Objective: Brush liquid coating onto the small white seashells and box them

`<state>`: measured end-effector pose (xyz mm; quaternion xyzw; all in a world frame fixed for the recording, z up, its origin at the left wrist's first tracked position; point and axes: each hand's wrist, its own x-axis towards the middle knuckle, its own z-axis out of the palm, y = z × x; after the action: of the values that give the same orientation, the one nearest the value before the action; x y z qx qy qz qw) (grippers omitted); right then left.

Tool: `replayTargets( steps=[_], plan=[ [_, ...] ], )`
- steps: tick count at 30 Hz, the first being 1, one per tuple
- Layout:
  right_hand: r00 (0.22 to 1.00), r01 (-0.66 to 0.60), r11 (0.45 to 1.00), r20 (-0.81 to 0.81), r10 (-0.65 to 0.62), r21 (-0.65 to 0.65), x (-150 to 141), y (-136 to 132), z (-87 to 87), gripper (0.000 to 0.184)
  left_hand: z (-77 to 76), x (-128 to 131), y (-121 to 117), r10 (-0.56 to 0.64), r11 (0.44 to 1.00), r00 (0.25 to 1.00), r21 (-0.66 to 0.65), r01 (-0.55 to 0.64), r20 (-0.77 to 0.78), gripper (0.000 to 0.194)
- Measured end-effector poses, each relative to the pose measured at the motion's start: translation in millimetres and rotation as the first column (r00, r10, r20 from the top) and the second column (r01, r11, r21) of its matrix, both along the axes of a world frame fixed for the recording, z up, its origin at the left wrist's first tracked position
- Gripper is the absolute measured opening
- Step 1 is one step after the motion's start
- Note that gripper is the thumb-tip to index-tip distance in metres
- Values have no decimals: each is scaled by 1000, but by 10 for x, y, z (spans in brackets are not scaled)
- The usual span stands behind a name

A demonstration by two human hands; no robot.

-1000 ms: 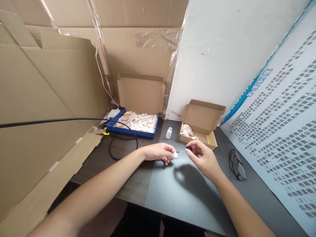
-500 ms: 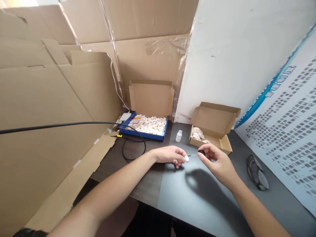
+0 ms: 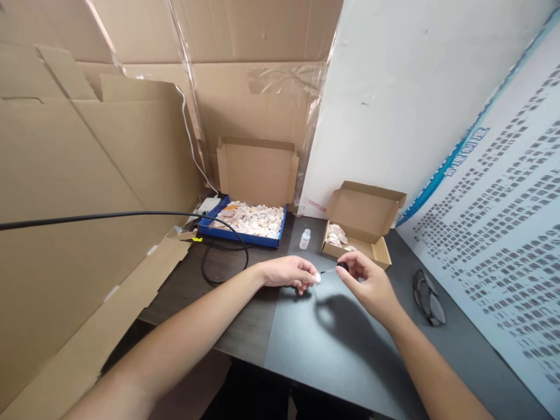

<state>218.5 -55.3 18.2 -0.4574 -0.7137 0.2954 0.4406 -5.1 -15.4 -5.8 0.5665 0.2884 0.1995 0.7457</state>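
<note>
My left hand point(image 3: 291, 272) rests on the dark table point(image 3: 245, 315) and pinches a small white piece point(image 3: 317, 278) between its fingertips. My right hand point(image 3: 370, 286) hovers just to the right, fingers closed on a black cap with a thin brush stem point(image 3: 339, 268) whose tip points at the white piece. A small clear bottle point(image 3: 305, 238) stands open behind my hands. A blue tray point(image 3: 245, 221) of several pale pieces sits at the back. A small cardboard box point(image 3: 359, 230) with a few pale pieces stands to the right of the bottle.
Cardboard sheets point(image 3: 87, 175) wall in the left and back. A black cable point(image 3: 131, 214) runs in from the left and loops on the table. Folded glasses point(image 3: 427, 297) lie at the right, beside a printed poster point(image 3: 503, 233). The table's front edge is near my body.
Both hands keep their grips and their spacing. The camera view has shifted a little, so everything sits slightly left and higher than half a second ago.
</note>
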Motion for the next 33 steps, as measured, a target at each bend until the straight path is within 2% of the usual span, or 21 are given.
replayTargets(
  steps=[5,8,12,16,19,24,28,31,33],
  plan=[
    [999,-52,998,-9,51,-23,-15,-14,7,19,-5,1,6,-1,1000,1000,6,2,-5,42],
    [1000,-15,1000,6,15,3,-22,-17,8,18,0,0,5,-2,1000,1000,12,2,-13,41],
    [999,-46,999,-8,46,-4,-23,-20,8,17,2,-1,0,0,1000,1000,16,0,-18,41],
    [1000,-1,1000,1,1,16,-20,-20,9,17,11,1,-7,-3,1000,1000,18,3,-21,41],
    [999,-46,999,-15,46,2,-21,-17,11,18,28,4,-16,1,1000,1000,15,-1,-20,40],
    [1000,22,999,-4,-21,40,-18,-22,26,18,36,12,-26,8,1000,1000,9,-8,-11,40],
    [998,-63,998,2,63,-13,-15,-33,30,18,22,13,-24,18,1000,1000,1,-18,-12,41],
    [1000,18,999,21,-18,27,-16,-31,25,17,18,8,-20,16,1000,1000,-2,-16,-11,40],
    [1000,4,1000,-8,-4,29,-15,-30,25,17,19,4,-18,15,1000,1000,-5,-15,-9,39]
  ],
)
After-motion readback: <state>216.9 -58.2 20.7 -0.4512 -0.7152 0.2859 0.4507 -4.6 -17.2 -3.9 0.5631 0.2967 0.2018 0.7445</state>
